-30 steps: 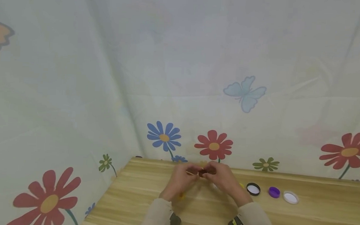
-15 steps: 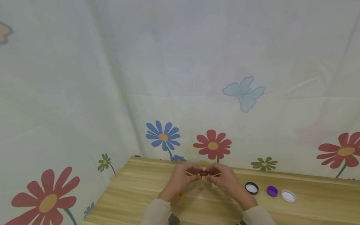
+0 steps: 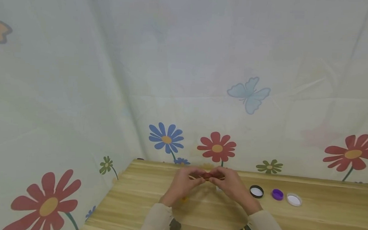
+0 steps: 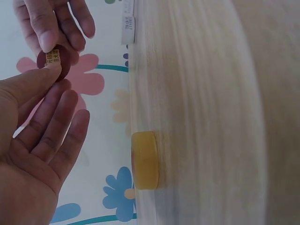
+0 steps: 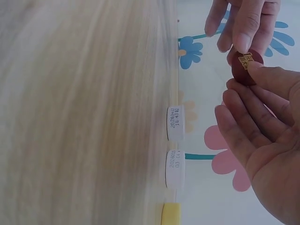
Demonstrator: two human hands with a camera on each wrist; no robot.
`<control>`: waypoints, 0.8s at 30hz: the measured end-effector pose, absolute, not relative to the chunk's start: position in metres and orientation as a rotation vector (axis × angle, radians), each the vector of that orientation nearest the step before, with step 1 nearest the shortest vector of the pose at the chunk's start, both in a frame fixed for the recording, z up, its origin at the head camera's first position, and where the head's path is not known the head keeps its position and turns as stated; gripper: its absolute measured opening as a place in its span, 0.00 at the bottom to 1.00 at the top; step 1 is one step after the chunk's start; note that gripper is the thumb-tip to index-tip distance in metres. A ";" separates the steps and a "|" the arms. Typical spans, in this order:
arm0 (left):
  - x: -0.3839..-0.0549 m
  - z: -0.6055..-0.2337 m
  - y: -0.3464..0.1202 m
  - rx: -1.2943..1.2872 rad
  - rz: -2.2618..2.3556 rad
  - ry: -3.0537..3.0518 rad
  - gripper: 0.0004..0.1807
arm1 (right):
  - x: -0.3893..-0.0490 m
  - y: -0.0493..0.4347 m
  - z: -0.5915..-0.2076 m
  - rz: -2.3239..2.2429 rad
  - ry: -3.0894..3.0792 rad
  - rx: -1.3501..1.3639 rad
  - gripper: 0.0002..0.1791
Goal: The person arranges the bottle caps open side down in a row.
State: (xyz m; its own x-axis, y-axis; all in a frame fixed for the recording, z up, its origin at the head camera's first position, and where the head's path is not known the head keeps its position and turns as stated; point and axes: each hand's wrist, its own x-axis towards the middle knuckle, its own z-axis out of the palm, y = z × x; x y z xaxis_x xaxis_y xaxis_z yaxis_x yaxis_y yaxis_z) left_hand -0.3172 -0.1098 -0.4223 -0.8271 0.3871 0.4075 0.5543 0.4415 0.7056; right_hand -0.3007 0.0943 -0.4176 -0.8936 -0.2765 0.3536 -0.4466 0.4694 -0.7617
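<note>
Between my two hands is a small round dark red cap [image 4: 65, 62] with gold printed characters on its flat face. My left hand [image 3: 181, 183] pinches one edge of it between thumb and fingers. The opposite edge is pinched by my right hand [image 3: 230, 184], whose thumb overlaps the gold print in the right wrist view. Both hands hold the cap raised above the wooden table [image 3: 211, 217], near its back edge. Below the left hand, an amber-yellow cap [image 4: 145, 160] rests on the table. Fingers partly cover the red cap in every view.
Two white caps with printed dates, one nearer [image 5: 176, 123] and one beyond [image 5: 175, 168], stand beside a yellow piece [image 5: 171, 214]. Rightward lie a black-rimmed lid [image 3: 256, 191], a purple lid [image 3: 277, 194] and a whitish lid [image 3: 294, 199]. A flower-printed curtain [image 3: 191, 78] borders the table.
The red cap has turned slightly between the fingers, showing more red in the head view. My right hand has shifted a little, and the yellow piece by its wrist is now hidden there.
</note>
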 end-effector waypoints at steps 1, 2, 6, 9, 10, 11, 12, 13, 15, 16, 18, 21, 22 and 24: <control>-0.317 -0.422 -0.110 -0.833 -1.332 -2.498 0.10 | -0.301 0.094 -0.418 1.402 -2.531 0.637 0.06; -0.316 -0.421 -0.111 -0.839 -1.330 -2.489 0.10 | -0.300 0.094 -0.418 1.411 -2.528 0.640 0.06; -0.314 -0.420 -0.113 -0.826 -1.320 -2.487 0.11 | -0.300 0.093 -0.418 1.416 -2.518 0.645 0.05; -0.313 -0.420 -0.114 -0.819 -1.315 -2.495 0.13 | -0.299 0.092 -0.418 1.409 -2.521 0.641 0.06; -0.313 -0.420 -0.114 -0.823 -1.316 -2.494 0.13 | -0.299 0.092 -0.418 1.408 -2.522 0.641 0.06; -0.313 -0.420 -0.114 -0.832 -1.313 -2.492 0.14 | -0.299 0.092 -0.418 1.407 -2.521 0.643 0.06; -0.313 -0.420 -0.114 -0.842 -1.313 -2.489 0.14 | -0.298 0.092 -0.418 1.407 -2.524 0.642 0.06; -0.313 -0.420 -0.114 -0.853 -1.311 -2.485 0.15 | -0.298 0.092 -0.418 1.407 -2.526 0.641 0.06; -0.313 -0.421 -0.114 -0.866 -1.304 -2.480 0.16 | -0.298 0.091 -0.417 1.410 -2.528 0.637 0.06; -0.312 -0.421 -0.114 -0.869 -1.301 -2.479 0.16 | -0.298 0.091 -0.417 1.408 -2.529 0.637 0.06; -0.312 -0.421 -0.113 -0.874 -1.290 -2.476 0.17 | -0.298 0.091 -0.417 1.415 -2.531 0.638 0.07; -0.312 -0.421 -0.113 -0.875 -1.267 -2.474 0.17 | -0.297 0.091 -0.415 1.428 -2.531 0.656 0.07; -0.312 -0.421 -0.113 -0.874 -1.260 -2.474 0.17 | -0.297 0.091 -0.415 1.429 -2.532 0.666 0.08; -0.312 -0.420 -0.113 -0.871 -1.251 -2.481 0.17 | -0.297 0.092 -0.415 1.436 -2.534 0.688 0.08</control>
